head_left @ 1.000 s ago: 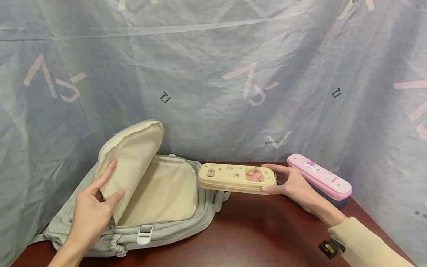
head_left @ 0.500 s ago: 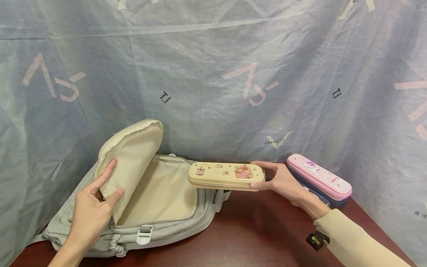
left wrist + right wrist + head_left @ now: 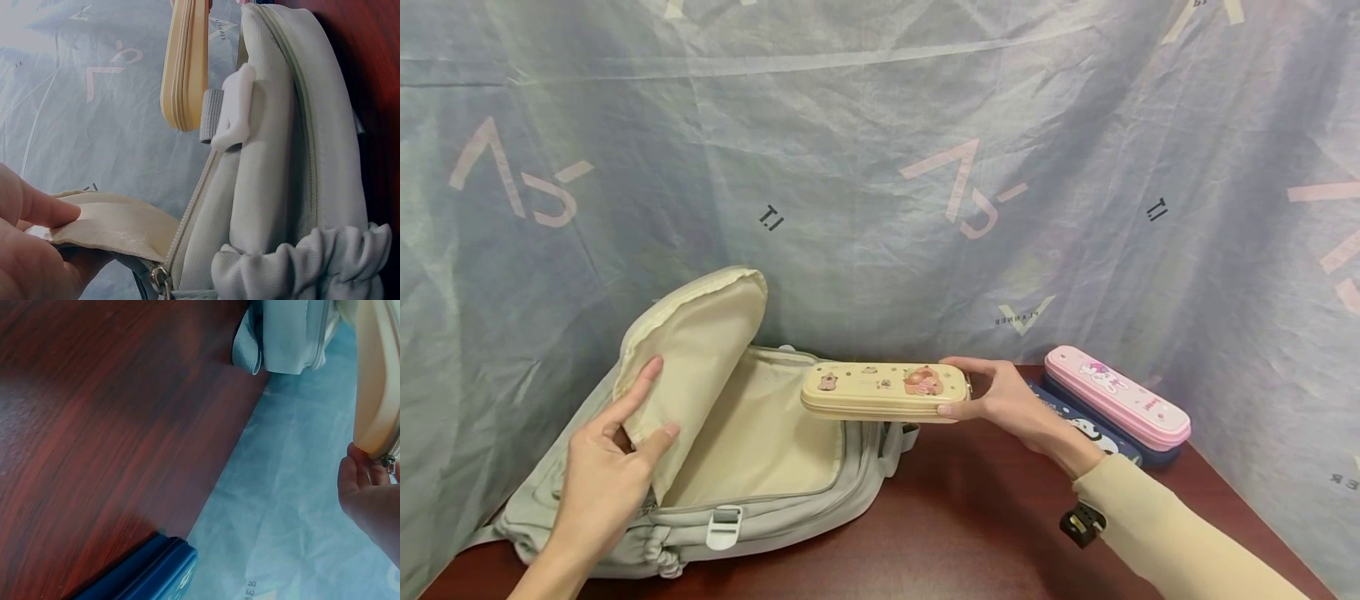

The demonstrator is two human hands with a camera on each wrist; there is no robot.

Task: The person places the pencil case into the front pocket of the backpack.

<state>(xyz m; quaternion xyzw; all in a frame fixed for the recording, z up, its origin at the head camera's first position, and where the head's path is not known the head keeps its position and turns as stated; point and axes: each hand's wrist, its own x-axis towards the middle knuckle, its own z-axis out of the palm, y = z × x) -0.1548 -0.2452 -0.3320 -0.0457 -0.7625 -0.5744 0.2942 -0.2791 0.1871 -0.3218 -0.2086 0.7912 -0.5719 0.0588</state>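
Note:
A grey backpack (image 3: 857, 492) lies on its back at the left, its cream-lined front flap (image 3: 700, 350) lifted. My left hand (image 3: 610, 458) holds the flap's near edge between thumb and fingers; the left wrist view shows that pinch on the fabric (image 3: 119, 222). With my right hand (image 3: 1000, 400) I grip the right end of a yellow pencil case (image 3: 880, 392) printed with cartoon animals. The case is held level in the air, its left end over the right edge of the bag's opening. In the right wrist view its zip pull (image 3: 390, 464) hangs by my fingers.
On the right of the dark red table (image 3: 940, 533) lie a pink pencil case (image 3: 1120, 396) and a navy one with a panda (image 3: 1090, 425). Something dark blue sits under the pink case. A grey printed cloth (image 3: 880, 208) hangs behind and at both sides.
My right hand has carried the yellow pencil case leftward, from beside the backpack to over its right edge. More of the navy case now shows. The left hand and flap have stayed put.

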